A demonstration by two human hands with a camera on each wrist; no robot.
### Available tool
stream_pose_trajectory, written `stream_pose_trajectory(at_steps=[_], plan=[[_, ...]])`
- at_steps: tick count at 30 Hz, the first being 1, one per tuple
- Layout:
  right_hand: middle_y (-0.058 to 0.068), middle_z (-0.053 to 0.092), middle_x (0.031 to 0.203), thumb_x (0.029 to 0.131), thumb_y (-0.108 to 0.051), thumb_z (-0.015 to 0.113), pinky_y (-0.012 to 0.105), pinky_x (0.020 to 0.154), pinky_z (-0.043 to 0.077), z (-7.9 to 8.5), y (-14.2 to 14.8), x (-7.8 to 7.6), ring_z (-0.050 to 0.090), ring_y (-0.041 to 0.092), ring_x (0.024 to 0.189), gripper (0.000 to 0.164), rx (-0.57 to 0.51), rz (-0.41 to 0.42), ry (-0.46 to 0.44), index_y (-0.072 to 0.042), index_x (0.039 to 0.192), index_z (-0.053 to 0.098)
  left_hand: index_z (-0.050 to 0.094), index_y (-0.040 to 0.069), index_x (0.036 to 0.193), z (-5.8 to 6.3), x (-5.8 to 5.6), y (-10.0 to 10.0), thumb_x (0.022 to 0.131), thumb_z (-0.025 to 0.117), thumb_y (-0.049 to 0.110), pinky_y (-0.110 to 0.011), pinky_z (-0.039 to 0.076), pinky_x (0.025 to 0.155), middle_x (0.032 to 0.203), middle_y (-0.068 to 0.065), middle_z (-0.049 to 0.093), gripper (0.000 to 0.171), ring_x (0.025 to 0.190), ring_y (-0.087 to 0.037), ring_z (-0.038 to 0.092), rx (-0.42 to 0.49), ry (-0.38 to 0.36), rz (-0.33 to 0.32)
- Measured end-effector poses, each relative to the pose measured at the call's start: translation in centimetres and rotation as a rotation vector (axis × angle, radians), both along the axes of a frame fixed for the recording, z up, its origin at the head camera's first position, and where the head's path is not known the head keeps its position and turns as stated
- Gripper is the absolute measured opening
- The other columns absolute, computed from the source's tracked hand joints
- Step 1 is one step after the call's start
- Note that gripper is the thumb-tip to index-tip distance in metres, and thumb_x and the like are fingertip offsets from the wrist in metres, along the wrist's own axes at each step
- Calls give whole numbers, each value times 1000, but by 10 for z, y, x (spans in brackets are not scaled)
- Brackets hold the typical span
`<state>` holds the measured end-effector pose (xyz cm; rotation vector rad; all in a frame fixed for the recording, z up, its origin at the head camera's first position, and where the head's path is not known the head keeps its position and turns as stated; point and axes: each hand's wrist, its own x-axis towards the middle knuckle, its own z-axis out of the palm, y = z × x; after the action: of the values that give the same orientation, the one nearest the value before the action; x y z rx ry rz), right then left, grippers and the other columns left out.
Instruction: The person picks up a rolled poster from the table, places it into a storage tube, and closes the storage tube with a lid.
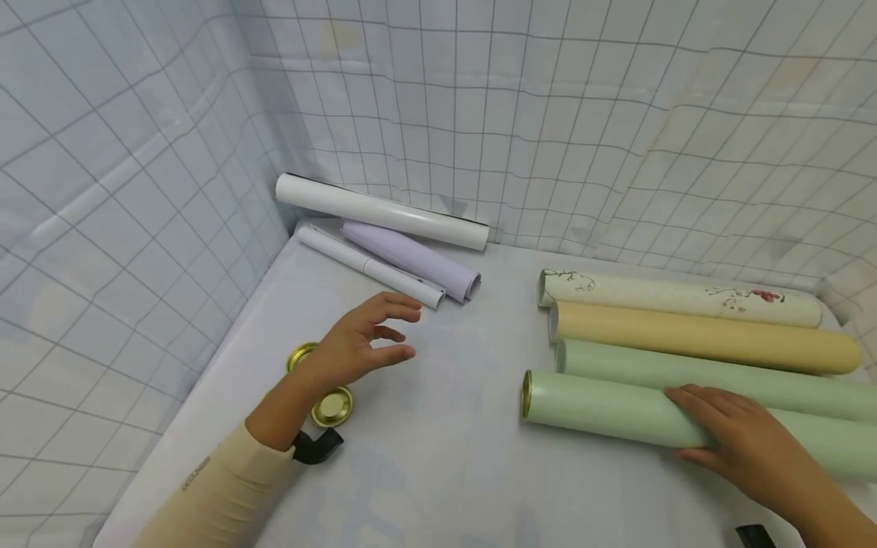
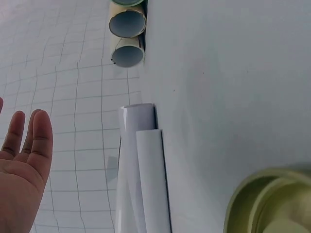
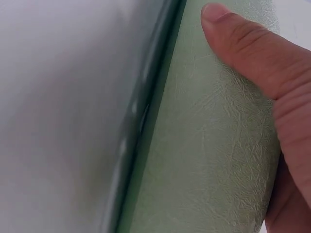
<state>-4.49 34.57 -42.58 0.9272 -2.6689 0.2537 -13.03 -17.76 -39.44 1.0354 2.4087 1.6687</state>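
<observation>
My right hand (image 1: 747, 441) grips the nearest pale green tube (image 1: 603, 407), fingers over its top and thumb along the near side. In the right wrist view its thumb (image 3: 248, 41) lies on the textured green surface. A gold metal cap (image 1: 526, 394) sits at the left end of that tube. Over the left part of the table, my left hand (image 1: 359, 342) is held with loosely bent, spread fingers and nothing in them. Two round gold caps (image 1: 332, 407) lie below and beside it, one partly hidden by the wrist.
Behind the gripped tube lie another green tube (image 1: 617, 365), a tan tube (image 1: 685, 335) and a cream flowered tube (image 1: 658, 295). At the back left are a white roll (image 1: 384, 211), a lilac roll (image 1: 418, 259) and a thinner white roll (image 1: 363, 264). Grid-patterned cloth (image 1: 438, 99) walls the table.
</observation>
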Motion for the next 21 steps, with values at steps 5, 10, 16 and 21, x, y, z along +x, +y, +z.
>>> stream_pose_trajectory(at_steps=[5,10,16,21], plan=[[6,64,121,87,-74,40,23,106,25,-7,9,6,57,33,108,79,-22,-12,-13,-15,137,57,62,8,123,0,-2,-12,85,76,-3,-36,55,89,134,-4,53,41,119,-23,55,-1,13,36],[8,62,121,87,-75,39,28,102,29,-17,19,12,55,33,108,82,-20,-44,-37,-12,136,57,63,7,121,0,-2,-18,87,74,-3,-36,56,89,133,-6,53,37,118,-23,56,1,11,60],[14,61,125,89,-75,36,13,113,11,-23,28,14,53,28,111,84,-42,-41,5,-9,137,57,64,5,119,-1,-1,-21,86,75,-3,-35,56,88,132,-7,54,36,116,-23,57,-8,4,73],[18,61,124,82,-68,65,6,109,17,-6,26,11,36,-4,132,77,-131,-15,8,-6,128,64,64,5,118,-3,-2,-24,86,75,-4,-34,56,88,132,-5,54,35,116,-23,57,-10,11,83]])
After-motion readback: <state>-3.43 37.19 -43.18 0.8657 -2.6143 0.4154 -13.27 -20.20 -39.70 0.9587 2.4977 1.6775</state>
